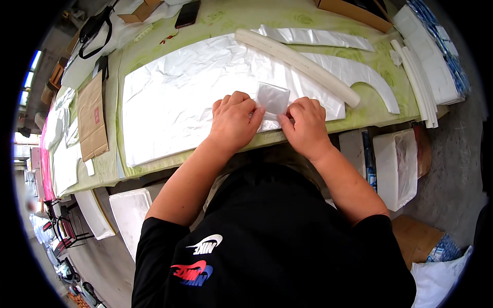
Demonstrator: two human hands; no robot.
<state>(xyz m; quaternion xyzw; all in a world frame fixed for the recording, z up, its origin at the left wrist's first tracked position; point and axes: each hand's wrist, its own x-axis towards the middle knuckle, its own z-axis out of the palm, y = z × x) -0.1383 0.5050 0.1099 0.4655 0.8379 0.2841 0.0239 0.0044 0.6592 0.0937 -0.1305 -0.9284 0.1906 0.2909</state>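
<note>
There were two hands, the left hand (233, 123) and the right hand (307, 126), with one clear plastic square (272, 97). One table (241, 14) carried one pale tube (298, 68), one phone (188, 14) and two brown cardboard boxes (139, 11); at least three white tubs (382, 169) stood below.

Grey floor (459, 159), green-patterned table (303, 19), bright windows (35, 61) at far left.

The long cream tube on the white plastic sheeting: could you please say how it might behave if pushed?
The tube would probably roll, since it looks round. It is probably stiff, lying nearly straight. It might also slide, as the plastic sheeting beneath looks shiny.
</note>
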